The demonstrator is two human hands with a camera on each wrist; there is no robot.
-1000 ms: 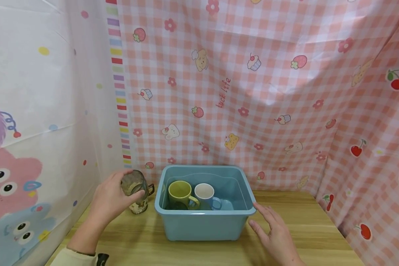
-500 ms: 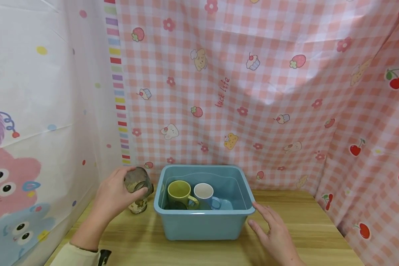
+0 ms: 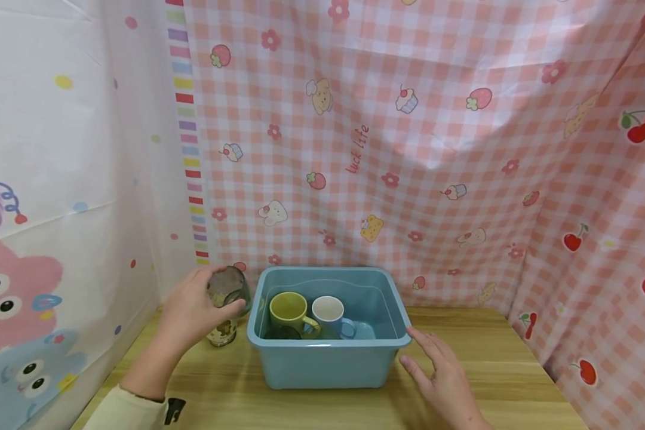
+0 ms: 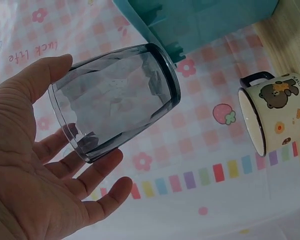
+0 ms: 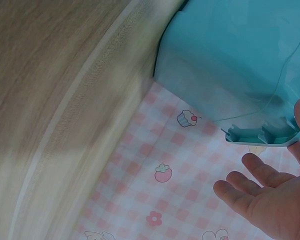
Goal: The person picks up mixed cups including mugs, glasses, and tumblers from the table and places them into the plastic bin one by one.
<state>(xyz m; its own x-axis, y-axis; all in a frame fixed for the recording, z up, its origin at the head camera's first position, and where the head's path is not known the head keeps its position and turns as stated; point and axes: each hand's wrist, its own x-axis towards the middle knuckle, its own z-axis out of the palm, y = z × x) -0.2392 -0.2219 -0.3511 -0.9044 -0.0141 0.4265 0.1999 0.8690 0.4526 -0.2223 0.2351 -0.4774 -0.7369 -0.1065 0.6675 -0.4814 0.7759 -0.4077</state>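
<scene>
My left hand [image 3: 193,306] holds a smoky, see-through glass tumbler [image 3: 230,288] between thumb and fingers, up off the table and left of the blue plastic bin [image 3: 330,365]. In the left wrist view the tumbler [image 4: 115,95] has faceted sides and nothing visible in it. Below it on the table stands a cream mug [image 3: 223,333] with a bear print, partly hidden by hand and glass. My right hand [image 3: 442,373] touches the bin's right rim with its fingers extended. Inside the bin are a yellow-green mug [image 3: 289,306] and a blue mug [image 3: 328,309] with a white inside.
A dark see-through item [image 3: 287,332] lies low in the bin, mostly hidden by the front rim. The wooden table [image 3: 494,358] ends at a pink checked curtain [image 3: 441,239] behind and a white printed curtain [image 3: 140,209] on the left.
My left hand has moved right and slightly up with the tumbler, closer to the bin. My right hand stays at the bin's rim.
</scene>
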